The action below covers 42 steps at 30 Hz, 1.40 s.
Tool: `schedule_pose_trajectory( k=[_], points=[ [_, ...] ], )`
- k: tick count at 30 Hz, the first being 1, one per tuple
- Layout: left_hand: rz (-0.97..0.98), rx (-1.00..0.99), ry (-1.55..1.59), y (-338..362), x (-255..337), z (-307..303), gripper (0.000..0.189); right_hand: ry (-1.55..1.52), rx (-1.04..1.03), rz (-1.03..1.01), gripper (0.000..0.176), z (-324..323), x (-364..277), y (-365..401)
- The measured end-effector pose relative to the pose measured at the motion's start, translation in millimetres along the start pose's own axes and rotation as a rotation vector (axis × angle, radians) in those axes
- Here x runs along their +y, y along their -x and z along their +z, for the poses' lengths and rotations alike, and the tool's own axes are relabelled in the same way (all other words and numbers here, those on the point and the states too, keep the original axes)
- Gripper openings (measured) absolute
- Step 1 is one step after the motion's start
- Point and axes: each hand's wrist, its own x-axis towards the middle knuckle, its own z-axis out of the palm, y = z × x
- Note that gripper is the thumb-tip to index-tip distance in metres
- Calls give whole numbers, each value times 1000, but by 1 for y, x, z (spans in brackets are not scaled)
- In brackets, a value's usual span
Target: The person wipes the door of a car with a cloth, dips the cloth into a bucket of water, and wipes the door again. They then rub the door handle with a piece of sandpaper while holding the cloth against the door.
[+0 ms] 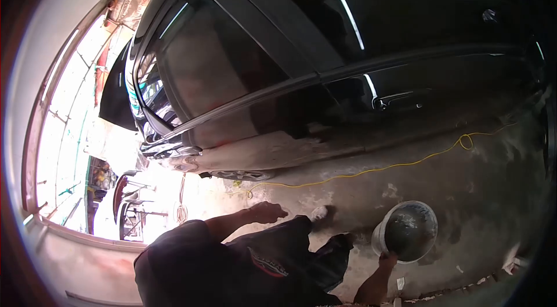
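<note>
here we are, right hand (389,259) closed on the lower rim of a pale bucket (380,237), with the bucket on the right side of the floor (342,191), between the yellow cord (383,166) and the rough lower edge of that floor. whether its base touches down, we can't tell. our grip is narrow, fingers at the wall, and whether they hook a handle too is hidden from us.

over on the left, our left hand (267,212) is out ahead of the dark shirt (220,266), apart from the bucket and nearer the low side of the black car (290,138). nothing shows in it; how wide its fingers are, we can't make out.

now the feel of this thing: we'd judge the shell to be light, fairly stiff plastic, giving a little at the wall. the inside looks dark with pale smears, and we can't tell liquid from a dirty bottom. if there's water in there, it gets heavy, sloshes, and drags down on a one-sided hold, and a wet rim would turn slippery. little risk of breaking, we'd say. best hold: a handle if there is one, otherwise both hands at opposite sides of the rim, mouth level.
</note>
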Motion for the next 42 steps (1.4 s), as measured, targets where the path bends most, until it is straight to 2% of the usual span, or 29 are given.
schedule_pose_trajectory(
  k=[1, 4, 5, 8, 9, 12, 13, 15, 17, 20, 21, 24, 27, 30, 32, 34, 36, 37, 38, 39, 40, 41, 42],
  points=[
    [-40, -19, 12, -6, 15, -12, 44, 288, 27, -262, 25, 0, -7, -4],
    [40, 170, 131, -20, 20, -6, 43, -960, 75, 716, 34, 13, 19, -37],
    [-17, 82, 116, -26, 32, -20, 40, -652, 77, 420, 36, 15, 16, -36],
    [56, 53, 66, -37, 24, -10, 43, 302, 54, -431, 40, -9, -9, -15],
    [-45, -11, 87, -44, 13, 6, 44, 447, 123, -438, 37, -6, 22, -11],
    [-204, -56, 211, -50, 8, 1, 43, 536, -150, -16, 38, -13, 51, -6],
    [-263, -70, 251, -51, 5, -1, 42, 487, -173, -50, 37, -18, 62, -2],
    [-222, -70, 289, -44, -7, -2, 43, 385, -215, -114, 34, -29, 82, 10],
    [-231, -123, 247, -42, -16, 3, 43, 435, -217, -156, 36, -27, 94, 19],
    [-359, -190, 343, -42, -14, 3, 42, 509, -211, -221, 39, -26, 106, 34],
    [-321, -148, 311, -44, -8, 0, 38, 534, -206, -243, 40, -28, 107, 37],
    [-174, -191, 196, -50, -7, 13, 33, 492, -138, -383, 43, -27, 108, 47],
    [-311, -493, 104, -73, 23, -11, 31, 550, -136, -346, 42, -23, 115, 51],
    [-329, -386, 127, -78, 29, -2, 35, 474, -3, -639, 38, -24, 121, 52],
    [-296, -352, 137, -86, 41, -9, 38, -301, 64, 127, 32, -8, 140, 56],
    [-267, -325, 133, -94, 50, -14, 40, -329, -17, 173, 28, -17, 135, 56],
    [-242, -300, 114, -98, 58, -20, 42, 411, -227, -485, 28, -39, 124, 56],
    [-235, -264, 138, -98, 62, -24, 42, 145, -295, -315, 38, -43, 109, 57],
    [-227, -220, 163, -97, 66, -28, 42, -173, -192, 178, 41, -49, 93, 54],
    [-220, -172, 190, -94, 69, -32, 42, -513, -182, 654, 44, -56, 51, 52],
    [-208, -172, 165, -92, 66, -26, 41, -831, 36, 1136, 48, -62, 9, 50],
    [-196, -174, 140, -91, 57, -14, 41, -801, 39, 1110, 44, -63, -3, 49],
    [-182, -179, 115, -91, 51, -10, 41, -704, -12, 994, 41, -63, 1, 48]
  ],
)
